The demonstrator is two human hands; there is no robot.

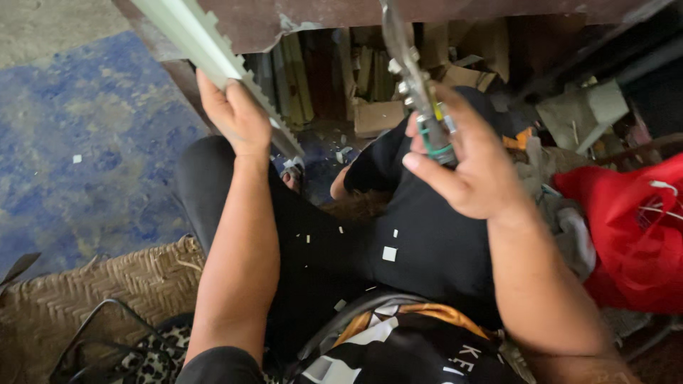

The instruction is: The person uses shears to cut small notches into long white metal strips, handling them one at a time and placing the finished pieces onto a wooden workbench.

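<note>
My left hand [236, 117] grips a long pale green strip [206, 50] with a notched, toothed edge, which slants up to the top left. My right hand [473, 160] is closed around the handles of metal snips [413, 78], whose blades point up toward the top edge. The snips' blades stand apart from the strip, to its right. Both hands are raised over my lap, which is in black trousers [427, 235] dotted with small pale offcuts [389, 253].
A woven mat [92, 291] lies at the lower left on a blue-stained floor [85, 142]. Wood scraps and cardboard [377, 107] are piled under a brown edge ahead. A red bag [633, 227] and cloths lie at the right. Black cables [99, 334] cross the mat.
</note>
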